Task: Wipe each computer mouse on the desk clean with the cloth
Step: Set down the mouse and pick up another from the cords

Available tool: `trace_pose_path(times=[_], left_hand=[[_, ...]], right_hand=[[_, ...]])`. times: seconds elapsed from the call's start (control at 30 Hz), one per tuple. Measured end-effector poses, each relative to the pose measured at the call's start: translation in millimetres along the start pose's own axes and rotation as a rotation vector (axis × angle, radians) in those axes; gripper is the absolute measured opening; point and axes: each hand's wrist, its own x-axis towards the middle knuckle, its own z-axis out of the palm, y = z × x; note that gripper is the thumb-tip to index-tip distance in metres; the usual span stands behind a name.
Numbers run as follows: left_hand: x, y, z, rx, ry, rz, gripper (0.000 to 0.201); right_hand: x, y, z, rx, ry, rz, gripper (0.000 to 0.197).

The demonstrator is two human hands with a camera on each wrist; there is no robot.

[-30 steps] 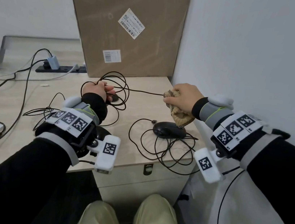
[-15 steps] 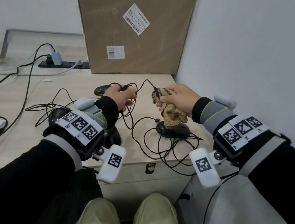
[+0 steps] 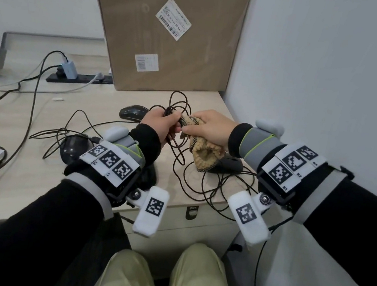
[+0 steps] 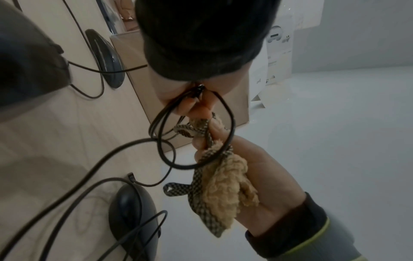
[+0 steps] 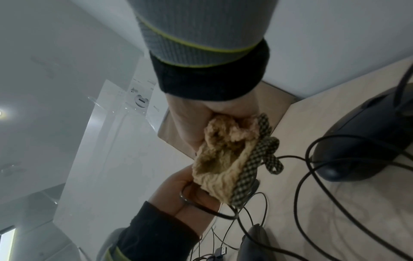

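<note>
Step in hand: wiping a mouse cable. Advice: draw the cord through the cloth (image 3: 202,150) slowly, keeping loops untangled.
Left hand (image 3: 160,123): raised, clamped on coiled cable (image 4: 196,134).
Right hand (image 3: 209,127): touching it, pinching cloth, seemingly around the cord.
Mice (image 3: 131,112): on desk (image 3: 31,183) below.

Bunched tan fleecy cloth (image 3: 205,153) in mid-air above three black corded mice (image 3: 131,112) on desk
</note>
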Motion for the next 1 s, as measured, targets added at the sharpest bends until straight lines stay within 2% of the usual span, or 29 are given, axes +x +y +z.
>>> trace_pose_path(times=[0.13,0.3,0.47,0.57,0.7,0.83,1.0], left_hand=[[0,1,-2,0.002,-0.039,0.045,0.019],[-1,6,0,0.026,-0.010,0.085,0.018],[-2,14,0,0.011,-0.007,0.069,0.016],[1,22,3,-0.020,-0.001,0.048,0.018],[10,42,7,-0.117,0.016,0.021,0.017],[22,61,20,-0.191,-0.010,-0.022,0.015],[44,75,46,-0.233,-0.015,-0.075,0.018]], right_hand=[[6,4,3,0.113,0.075,0.036,0.011],[7,2,-1,0.020,0.157,0.015,0.021],[2,3,-13,0.040,0.236,-0.025,0.049],[-4,0,-21,0.049,0.294,-0.015,0.047],[-4,8,-47,0.203,0.557,0.077,0.044],[-5,15,-65,0.256,0.561,0.127,0.037],[-1,22,-73,0.260,0.608,0.120,0.034]])
